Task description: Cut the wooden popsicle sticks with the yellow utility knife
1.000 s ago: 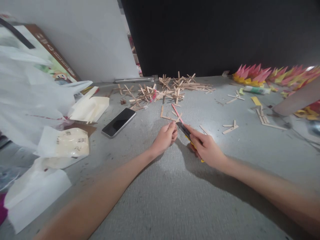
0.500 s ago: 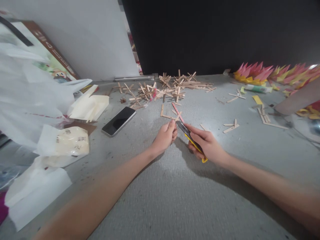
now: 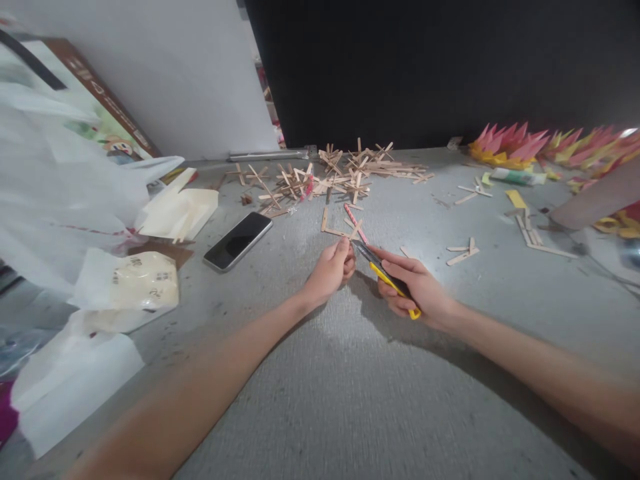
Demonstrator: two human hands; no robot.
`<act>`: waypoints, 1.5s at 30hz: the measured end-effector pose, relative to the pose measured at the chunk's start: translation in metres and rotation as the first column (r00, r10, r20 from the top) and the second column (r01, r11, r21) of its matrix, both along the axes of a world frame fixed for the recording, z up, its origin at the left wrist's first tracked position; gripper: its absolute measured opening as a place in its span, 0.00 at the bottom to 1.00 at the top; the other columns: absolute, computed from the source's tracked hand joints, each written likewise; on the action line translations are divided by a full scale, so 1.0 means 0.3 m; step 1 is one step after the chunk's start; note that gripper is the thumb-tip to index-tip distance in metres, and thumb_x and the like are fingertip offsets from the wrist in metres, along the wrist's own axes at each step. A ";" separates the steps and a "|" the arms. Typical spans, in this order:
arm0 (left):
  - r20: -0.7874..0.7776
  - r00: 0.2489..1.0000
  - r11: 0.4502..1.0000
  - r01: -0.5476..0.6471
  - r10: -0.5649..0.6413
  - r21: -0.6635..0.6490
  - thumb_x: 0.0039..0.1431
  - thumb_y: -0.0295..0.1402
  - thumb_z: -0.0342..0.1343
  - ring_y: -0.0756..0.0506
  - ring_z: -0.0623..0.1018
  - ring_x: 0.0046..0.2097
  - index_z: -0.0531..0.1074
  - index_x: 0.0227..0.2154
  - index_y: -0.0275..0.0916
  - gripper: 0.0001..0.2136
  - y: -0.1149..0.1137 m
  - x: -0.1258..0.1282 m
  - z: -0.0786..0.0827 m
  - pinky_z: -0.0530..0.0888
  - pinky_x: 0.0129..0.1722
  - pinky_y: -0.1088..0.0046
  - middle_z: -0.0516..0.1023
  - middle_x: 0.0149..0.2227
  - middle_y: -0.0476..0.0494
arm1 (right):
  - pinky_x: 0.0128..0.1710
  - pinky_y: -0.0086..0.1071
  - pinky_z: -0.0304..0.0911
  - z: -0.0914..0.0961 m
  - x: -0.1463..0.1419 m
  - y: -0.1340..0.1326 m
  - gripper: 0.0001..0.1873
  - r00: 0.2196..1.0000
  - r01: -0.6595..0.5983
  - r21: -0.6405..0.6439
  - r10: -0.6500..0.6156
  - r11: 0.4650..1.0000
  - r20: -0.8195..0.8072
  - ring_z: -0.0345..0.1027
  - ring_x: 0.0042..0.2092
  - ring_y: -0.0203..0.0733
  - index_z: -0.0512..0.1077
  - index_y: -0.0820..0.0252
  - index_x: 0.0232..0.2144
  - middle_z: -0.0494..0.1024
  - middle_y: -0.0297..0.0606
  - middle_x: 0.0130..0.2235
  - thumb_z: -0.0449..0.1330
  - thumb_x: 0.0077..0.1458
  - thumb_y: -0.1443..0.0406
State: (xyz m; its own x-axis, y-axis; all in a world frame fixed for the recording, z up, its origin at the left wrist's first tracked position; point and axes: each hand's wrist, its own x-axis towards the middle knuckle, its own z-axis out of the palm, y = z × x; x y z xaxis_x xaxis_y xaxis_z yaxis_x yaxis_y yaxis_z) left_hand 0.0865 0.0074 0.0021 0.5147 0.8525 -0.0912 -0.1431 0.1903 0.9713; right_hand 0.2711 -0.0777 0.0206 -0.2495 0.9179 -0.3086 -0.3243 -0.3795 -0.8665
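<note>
Utility knife (image 3: 386, 278), yellow and black, sits in the right hand (image 3: 417, 290) over the grey counter (image 3: 350, 400), well right of the phone (image 3: 238, 241) and a bit nearer the person. Right grip is wrapped closed around the handle, forefinger laid along the top, knife tip aimed back toward the phone. Left hand (image 3: 330, 270) sits between phone and knife, just off the knife tip. Its grip is a tight thumb-and-forefinger pinch; whatever is in it is too small to make out. Phone lies flat, screen up and dark. Right of the phone and slightly farther back: pink striped stick (image 3: 353, 220) lying flat, touching an L-shaped stick piece (image 3: 329, 230). Behind the phone, toward the dark wall: tangled pile of wooden stick crosses (image 3: 340, 175), plus a metal rod (image 3: 267, 158) along the back edge. Just left of the phone: cream paper packet (image 3: 177, 215). Left of the phone and nearer the person: printed white pouch (image 3: 135, 283), resting against white plastic bags (image 3: 55, 193). Far right of the phone: loose stick pieces (image 3: 463, 253), another stick bundle (image 3: 530, 237), yellow scrap (image 3: 513, 199), glue tube (image 3: 517, 177). Farthest right of the phone, at the back: row of pink-and-yellow paper flowers (image 3: 505, 148).
</note>
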 end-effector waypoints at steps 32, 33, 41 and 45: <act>0.095 0.995 1.000 -0.020 0.020 -0.005 0.68 0.53 0.59 0.54 0.52 0.17 0.64 0.47 0.44 0.19 -0.006 -0.005 0.009 0.49 0.19 0.78 0.52 0.19 0.64 | 0.46 0.38 0.68 -0.055 0.027 0.008 0.25 0.604 -0.011 0.629 -0.496 0.777 0.624 0.74 0.42 0.44 0.74 0.55 0.62 0.82 0.43 0.48 0.54 0.73 0.50; 0.087 0.996 1.000 -0.027 0.028 -0.009 0.68 0.52 0.59 0.54 0.52 0.17 0.63 0.46 0.44 0.19 -0.005 -0.004 0.008 0.49 0.19 0.78 0.53 0.19 0.65 | 0.43 0.37 0.68 -0.057 0.028 0.010 0.25 0.607 -0.003 0.618 -0.489 0.786 0.626 0.73 0.40 0.44 0.74 0.55 0.62 0.82 0.42 0.45 0.54 0.73 0.50; 0.024 0.998 0.998 -0.057 0.057 0.008 0.68 0.48 0.58 0.55 0.53 0.17 0.58 0.38 0.46 0.16 0.004 0.001 -0.003 0.49 0.20 0.78 0.52 0.19 0.64 | 0.38 0.34 0.64 -0.052 0.026 0.012 0.24 0.639 0.040 0.575 -0.463 0.817 0.614 0.68 0.35 0.41 0.73 0.57 0.60 0.78 0.37 0.37 0.54 0.72 0.50; -0.066 0.994 0.991 0.092 -0.086 0.095 0.71 0.46 0.54 0.54 0.56 0.20 0.58 0.36 0.44 0.14 -0.015 -0.006 -0.002 0.53 0.22 0.77 0.57 0.20 0.61 | 0.36 0.33 0.62 -0.047 0.028 0.023 0.24 0.627 0.081 0.569 -0.485 0.819 0.610 0.66 0.34 0.40 0.75 0.58 0.54 0.76 0.36 0.35 0.58 0.69 0.47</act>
